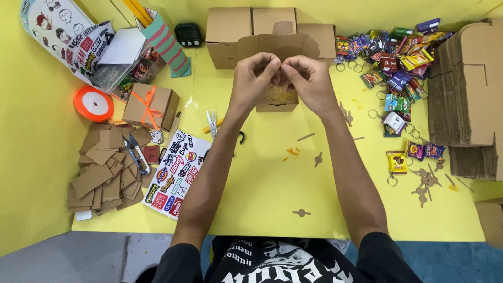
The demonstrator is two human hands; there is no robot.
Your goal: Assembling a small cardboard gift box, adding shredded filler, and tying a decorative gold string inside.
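Note:
My left hand (253, 79) and my right hand (309, 79) meet fingertip to fingertip above a small open cardboard box (277, 105) on the yellow table (262, 183). Both pinch a tuft of yellowish shredded filler (277, 93) that rests in the box. The box's lid flap (277, 45) stands up behind my hands. The fingertips hide where exactly the filler is gripped.
A closed box tied with orange ribbon (150, 106), an orange ribbon spool (93, 103), cardboard scraps (105, 173) and a sticker sheet (175, 175) lie left. Scissors (211, 123) sit near the left forearm. Keychain snack packets (398, 73) and stacked flat cartons (466, 94) are right. More boxes (251, 26) stand behind.

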